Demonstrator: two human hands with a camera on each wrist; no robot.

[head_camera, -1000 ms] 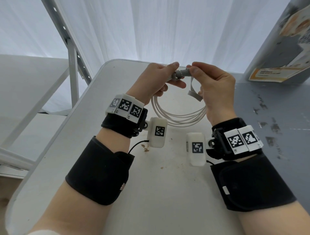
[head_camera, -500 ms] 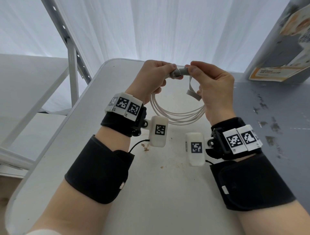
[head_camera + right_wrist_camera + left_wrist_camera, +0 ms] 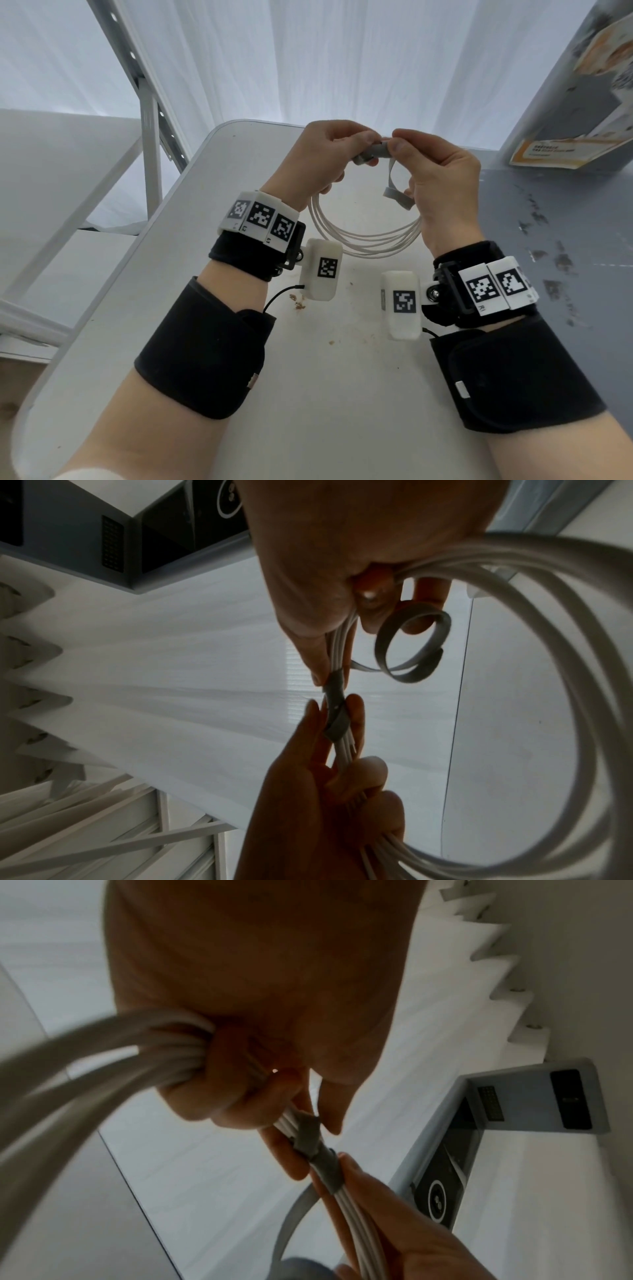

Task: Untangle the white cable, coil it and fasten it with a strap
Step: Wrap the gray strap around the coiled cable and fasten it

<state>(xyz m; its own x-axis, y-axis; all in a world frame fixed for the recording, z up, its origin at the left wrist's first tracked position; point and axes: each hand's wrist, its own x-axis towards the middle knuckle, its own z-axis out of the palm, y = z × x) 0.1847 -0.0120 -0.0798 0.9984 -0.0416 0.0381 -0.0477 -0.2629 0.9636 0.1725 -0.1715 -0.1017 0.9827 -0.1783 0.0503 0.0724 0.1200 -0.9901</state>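
Note:
The white cable [image 3: 363, 236] hangs as a round coil of several loops above the white table [image 3: 335, 394], held up at its top by both hands. A grey strap [image 3: 375, 152] is wrapped around the bundled strands there. Its loose tail [image 3: 394, 192] curls down inside the coil. My left hand [image 3: 329, 154] grips the bundle left of the wrap, the strands passing through its fist [image 3: 219, 1074]. My right hand [image 3: 442, 174] pinches the wrapped strap [image 3: 334, 691] with thumb and forefinger, other fingers round the cable [image 3: 514, 593]. The strap's tail [image 3: 411, 647] forms a loop beside my right fingers.
The table's rounded far edge [image 3: 246, 123] lies just beyond the hands, with white curtains behind. A grey surface [image 3: 548, 240] adjoins the table on the right, with a grey box [image 3: 582, 102] at its far end. Brown crumbs [image 3: 299, 303] lie under my left wrist.
Both hands have stayed at the top of the coil and shifted slightly. The fingertips have closed in on the strap wrap, and the coil hangs much as before.

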